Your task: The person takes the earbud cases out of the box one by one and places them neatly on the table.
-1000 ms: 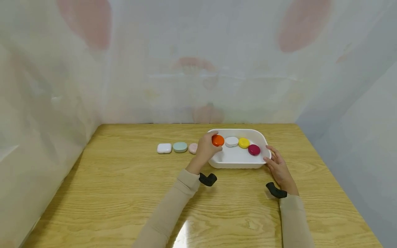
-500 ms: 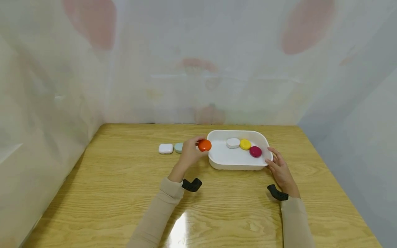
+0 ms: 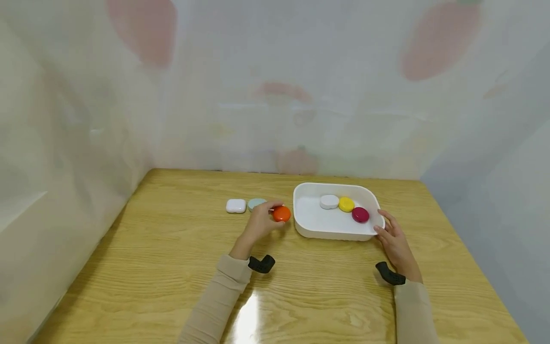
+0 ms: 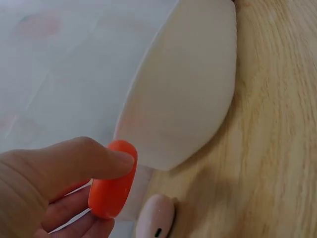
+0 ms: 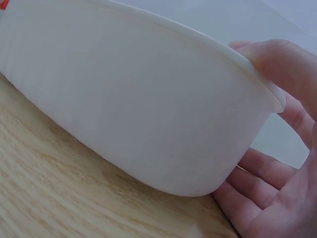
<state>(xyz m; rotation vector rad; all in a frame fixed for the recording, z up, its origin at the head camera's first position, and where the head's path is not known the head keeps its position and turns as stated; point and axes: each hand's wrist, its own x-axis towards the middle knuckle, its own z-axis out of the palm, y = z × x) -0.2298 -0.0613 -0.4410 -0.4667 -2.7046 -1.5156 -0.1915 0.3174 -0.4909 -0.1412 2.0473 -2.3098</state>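
Note:
My left hand (image 3: 259, 224) pinches a round, glossy orange earbud case (image 3: 281, 213) between thumb and fingers, just left of a white plastic bin (image 3: 335, 235). In the left wrist view the orange case is held on edge, and a pale pink earbud case (image 4: 155, 217) lies on the table close by. My right hand (image 3: 396, 242) grips the bin's right end, thumb over the rim and fingers against the outer wall. Inside the bin lie a white case (image 3: 329, 201), a yellow case (image 3: 346, 204) and a crimson case (image 3: 360, 214).
Left of my left hand, a white earbud case (image 3: 236, 206) and a pale green case (image 3: 256, 204) lie in a row on the wooden table (image 3: 326, 286). A pale printed sheet (image 3: 275, 134) hangs behind the table. Black bands (image 3: 262, 264) sit on both wrists.
My left hand has lifted the orange case out of the bin, carried it left over the rim and lowered it toward the table. The right hand keeps its grip on the bin.

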